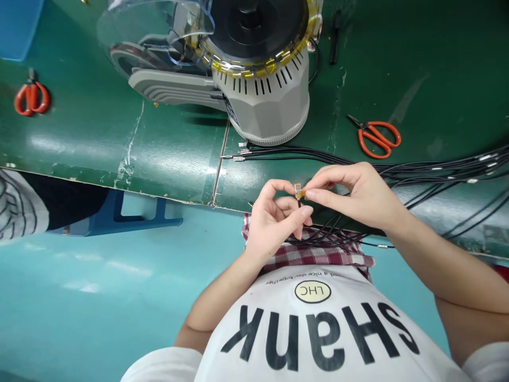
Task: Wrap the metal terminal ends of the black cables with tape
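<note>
My left hand (274, 217) curls around a thin black wire (298, 203) whose end carries a small metal terminal (297, 189). My right hand (353, 193) pinches a small amber strip, likely tape (302, 193), between finger and thumb, right at that wire end. The two hands nearly touch there. A bundle of black wires (318, 155) with metal-tipped ends runs across the green workbench (119, 154) behind my hands, and some strands hang down over my lap.
A round grey tape dispenser (266, 101) with a clear cover and yellow tape stands just beyond the wires. Orange-handled scissors (377, 139) lie to its right, and red-handled snips (32, 99) lie at the far left. A blue stool (139, 215) stands on the teal floor.
</note>
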`<state>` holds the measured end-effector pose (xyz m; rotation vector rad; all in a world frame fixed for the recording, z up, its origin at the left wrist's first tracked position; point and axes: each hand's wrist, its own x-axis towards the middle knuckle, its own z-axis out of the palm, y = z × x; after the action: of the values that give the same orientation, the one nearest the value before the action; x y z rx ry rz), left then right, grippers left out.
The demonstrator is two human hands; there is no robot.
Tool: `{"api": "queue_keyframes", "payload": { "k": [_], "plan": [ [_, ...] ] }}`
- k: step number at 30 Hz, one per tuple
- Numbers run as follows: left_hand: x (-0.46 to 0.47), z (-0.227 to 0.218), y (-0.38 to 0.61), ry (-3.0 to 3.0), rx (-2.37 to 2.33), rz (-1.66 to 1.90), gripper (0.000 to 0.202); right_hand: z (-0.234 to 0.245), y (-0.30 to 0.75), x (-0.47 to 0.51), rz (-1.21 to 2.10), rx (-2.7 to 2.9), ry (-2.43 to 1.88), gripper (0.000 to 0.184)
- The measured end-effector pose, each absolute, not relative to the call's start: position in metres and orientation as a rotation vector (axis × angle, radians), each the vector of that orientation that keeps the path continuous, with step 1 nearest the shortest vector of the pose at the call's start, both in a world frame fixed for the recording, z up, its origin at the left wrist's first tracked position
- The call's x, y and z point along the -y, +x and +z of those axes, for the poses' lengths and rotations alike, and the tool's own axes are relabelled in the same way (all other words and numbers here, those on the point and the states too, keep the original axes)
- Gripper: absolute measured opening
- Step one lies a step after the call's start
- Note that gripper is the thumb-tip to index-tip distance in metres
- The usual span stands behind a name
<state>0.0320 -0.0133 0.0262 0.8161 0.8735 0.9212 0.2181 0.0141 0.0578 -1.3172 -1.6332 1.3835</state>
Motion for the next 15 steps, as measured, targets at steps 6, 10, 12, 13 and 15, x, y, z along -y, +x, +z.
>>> {"api": "queue_keyframes", "payload": {
  "k": [6, 10, 12, 13, 15],
  "plan": [
    [0.01, 0.02, 0.029, 0.714, -0.863, 0.859, 0.022, 0.054, 0.217, -0.015, 1.361, 1.601, -1.336, 0.011],
    [0.009, 0.018, 0.029, 0.624, -0.828, 0.869, 0.021, 0.049, 0.217, -0.018, 1.469, 1.524, -1.289, 0.014],
    [0.009, 0.018, 0.029, 0.596, -0.82, 0.863, 0.021, 0.045, 0.217, -0.019, 1.536, 1.464, -1.258, 0.016],
    [0.009, 0.017, 0.029, 0.586, -0.819, 0.859, 0.022, 0.044, 0.217, -0.02, 1.564, 1.44, -1.251, 0.017],
    [0.009, 0.017, 0.03, 0.574, -0.815, 0.849, 0.021, 0.041, 0.217, -0.02, 1.6, 1.411, -1.248, 0.019]
  ]
}}
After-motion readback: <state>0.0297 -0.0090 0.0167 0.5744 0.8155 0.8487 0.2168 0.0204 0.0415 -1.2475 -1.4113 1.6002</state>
